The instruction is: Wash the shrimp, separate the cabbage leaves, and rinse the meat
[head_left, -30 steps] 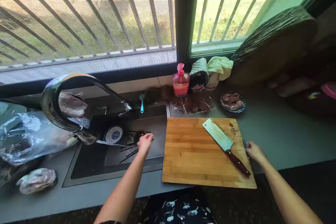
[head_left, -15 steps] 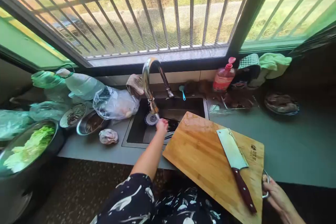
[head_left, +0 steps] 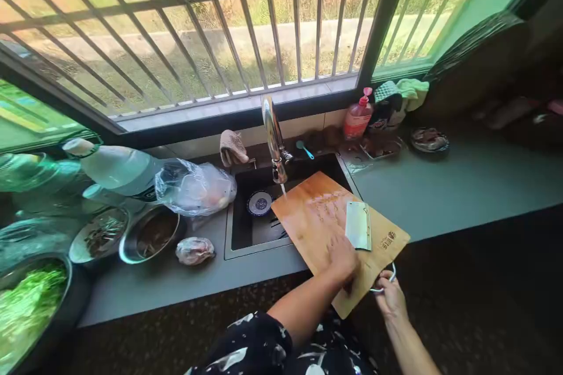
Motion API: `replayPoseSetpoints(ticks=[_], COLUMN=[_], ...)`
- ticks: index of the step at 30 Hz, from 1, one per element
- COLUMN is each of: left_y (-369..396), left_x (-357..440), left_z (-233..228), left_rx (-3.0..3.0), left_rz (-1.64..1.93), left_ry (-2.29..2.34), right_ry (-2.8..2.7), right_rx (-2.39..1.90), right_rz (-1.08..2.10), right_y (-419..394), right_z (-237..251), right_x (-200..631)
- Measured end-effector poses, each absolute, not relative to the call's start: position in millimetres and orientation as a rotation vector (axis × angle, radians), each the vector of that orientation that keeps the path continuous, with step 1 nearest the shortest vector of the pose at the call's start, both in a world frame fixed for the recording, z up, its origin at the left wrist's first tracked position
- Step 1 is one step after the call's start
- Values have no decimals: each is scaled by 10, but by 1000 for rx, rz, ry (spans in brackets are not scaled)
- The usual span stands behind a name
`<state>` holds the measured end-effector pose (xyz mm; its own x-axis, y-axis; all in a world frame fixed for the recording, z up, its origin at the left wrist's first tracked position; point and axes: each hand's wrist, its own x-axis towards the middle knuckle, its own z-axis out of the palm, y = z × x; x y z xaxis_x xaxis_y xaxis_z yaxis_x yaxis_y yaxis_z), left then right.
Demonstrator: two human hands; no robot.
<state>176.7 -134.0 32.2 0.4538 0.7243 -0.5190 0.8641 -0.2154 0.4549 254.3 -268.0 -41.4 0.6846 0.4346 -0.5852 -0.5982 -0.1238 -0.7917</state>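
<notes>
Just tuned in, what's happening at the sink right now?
A person has a bamboo cutting board tilted over the sink, its far end under the running faucet. The right hand grips the board's metal ring handle at the near corner. The left hand lies on the board by the handle of a cleaver that rests flat on it. Bowls, a plastic bag and a water bottle stand on the counter to the left.

- A red soap bottle (head_left: 357,120) stood by the window.
- A clear plastic bag (head_left: 193,187) lay left of the sink (head_left: 240,237).
- Greens filled a dark bowl (head_left: 33,304).
</notes>
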Motion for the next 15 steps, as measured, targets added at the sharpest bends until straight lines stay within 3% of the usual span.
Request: replayPoseSetpoints(ticks=[15], left_y=[713], left_x=[383], left_z=[399], left_rx=[1402], left_rz=[85], left_ry=[1383], right_ry=[192], right_rx=[-1407], right_rz=[962], right_y=[-1871], right_z=[-579], right_x=[1653])
